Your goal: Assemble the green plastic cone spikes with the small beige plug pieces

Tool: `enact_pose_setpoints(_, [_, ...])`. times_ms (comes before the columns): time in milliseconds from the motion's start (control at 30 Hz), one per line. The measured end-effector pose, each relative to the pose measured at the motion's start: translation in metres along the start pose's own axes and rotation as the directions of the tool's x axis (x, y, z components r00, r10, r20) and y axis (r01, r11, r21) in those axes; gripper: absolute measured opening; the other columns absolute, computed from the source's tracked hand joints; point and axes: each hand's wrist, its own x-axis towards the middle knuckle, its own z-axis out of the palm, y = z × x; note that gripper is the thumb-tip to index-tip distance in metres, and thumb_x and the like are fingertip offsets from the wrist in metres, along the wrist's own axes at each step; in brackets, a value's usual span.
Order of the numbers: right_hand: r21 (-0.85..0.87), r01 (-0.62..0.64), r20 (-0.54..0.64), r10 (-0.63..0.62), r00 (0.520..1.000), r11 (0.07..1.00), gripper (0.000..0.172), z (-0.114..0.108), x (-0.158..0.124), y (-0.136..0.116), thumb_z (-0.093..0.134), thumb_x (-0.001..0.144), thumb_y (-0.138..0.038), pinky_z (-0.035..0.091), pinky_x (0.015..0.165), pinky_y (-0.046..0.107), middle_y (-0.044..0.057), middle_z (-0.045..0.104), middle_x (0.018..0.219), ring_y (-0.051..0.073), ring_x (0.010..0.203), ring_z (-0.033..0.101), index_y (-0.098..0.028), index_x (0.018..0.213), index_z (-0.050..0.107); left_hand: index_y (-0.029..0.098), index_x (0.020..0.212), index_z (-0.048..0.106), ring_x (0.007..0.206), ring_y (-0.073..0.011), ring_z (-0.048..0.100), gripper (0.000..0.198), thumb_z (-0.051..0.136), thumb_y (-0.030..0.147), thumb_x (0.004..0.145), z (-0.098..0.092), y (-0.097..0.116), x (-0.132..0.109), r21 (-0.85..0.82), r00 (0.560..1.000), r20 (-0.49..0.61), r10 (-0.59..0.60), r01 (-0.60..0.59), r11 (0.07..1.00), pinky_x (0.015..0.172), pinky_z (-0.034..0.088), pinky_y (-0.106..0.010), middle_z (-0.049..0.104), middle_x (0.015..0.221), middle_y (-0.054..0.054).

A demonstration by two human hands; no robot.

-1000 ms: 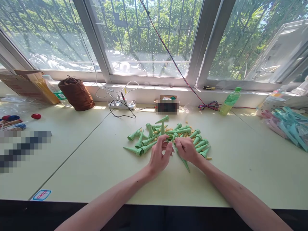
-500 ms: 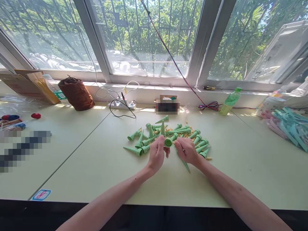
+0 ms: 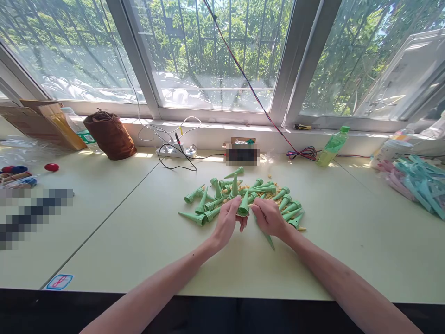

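Observation:
My left hand (image 3: 227, 220) is closed on a green cone (image 3: 244, 204), whose open round end faces toward me and whose tip points up and away. Close by on the right, my right hand (image 3: 269, 217) has its fingers pinched together beside the cone's rim; whatever they hold is too small to make out. Several green cones with ribbed collars (image 3: 202, 204) lie around both hands, among small tan pieces (image 3: 281, 202). One cone (image 3: 234, 185) stands upright just behind my left hand. Another (image 3: 269, 240) points toward me beneath my right hand.
A power strip (image 3: 172, 149) with cables and a small box (image 3: 242, 153) stand along the sill. At the left are a brown bag (image 3: 110, 134) and a red ball (image 3: 52, 167); at the right, a green bottle (image 3: 333, 147) and turquoise plastic pieces (image 3: 422, 181).
The cone in my left hand has tilted, so its tip now points up and its open end lies lower. My right hand has barely moved.

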Motion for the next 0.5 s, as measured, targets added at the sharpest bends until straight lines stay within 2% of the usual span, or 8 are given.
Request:
enact_pose_setpoints(167, [0.021, -0.039, -0.019, 0.040, 0.999, 0.999, 0.040, 0.0005, -0.0003, 0.0013, 0.032, 0.105, -0.029, 0.024, 0.049, 0.027, -0.004, 0.037, 0.055, 0.011, 0.047, 0.032, -0.022, 0.065, 0.037, 0.018, 0.073, 0.044, 0.046, -0.0086, 0.050, 0.045, 0.049, 0.059, 0.091, -0.0006, 0.0025, -0.0002, 0.048, 1.000, 0.026, -0.007, 0.006, 0.999, 0.040, 0.041, -0.023, 0.052, 0.068, 0.001])
enact_pose_setpoints(300, [0.061, -0.065, -0.048, 0.067, 0.997, 0.996, 0.041, 0.0004, 0.0008, 0.0005, 0.032, 0.105, -0.028, 0.026, 0.050, 0.027, -0.003, 0.039, 0.054, 0.011, 0.047, 0.035, -0.021, 0.065, 0.042, 0.019, 0.073, 0.040, 0.045, -0.0080, 0.050, 0.044, 0.052, 0.058, 0.090, 0.0009, 0.0063, -0.0005, 0.064, 1.000, 0.031, 0.005, -0.007, 0.998, 0.039, 0.041, -0.022, 0.043, 0.066, 0.005])
enact_pose_setpoints(367, [0.077, -0.083, -0.056, 0.087, 0.995, 0.994, 0.042, 0.0004, 0.0012, 0.0004, 0.032, 0.105, -0.028, 0.027, 0.050, 0.027, -0.003, 0.039, 0.053, 0.011, 0.047, 0.035, -0.021, 0.064, 0.041, 0.019, 0.074, 0.041, 0.046, -0.0078, 0.050, 0.043, 0.053, 0.058, 0.090, 0.0013, 0.0071, -0.0004, 0.076, 0.999, 0.040, 0.011, -0.014, 0.997, 0.039, 0.041, -0.021, 0.040, 0.065, 0.006])
enact_pose_setpoints(500, [0.086, -0.085, -0.087, 0.092, 0.992, 0.993, 0.044, 0.0007, 0.0027, 0.0003, 0.032, 0.105, -0.027, 0.026, 0.049, 0.027, -0.004, 0.037, 0.052, 0.010, 0.047, 0.033, -0.021, 0.061, 0.036, 0.018, 0.084, 0.050, 0.048, -0.0085, 0.050, 0.038, 0.050, 0.056, 0.093, -0.0005, 0.0051, 0.0001, 0.106, 0.996, 0.087, 0.025, -0.034, 0.994, 0.040, 0.042, -0.021, 0.044, 0.066, 0.005])
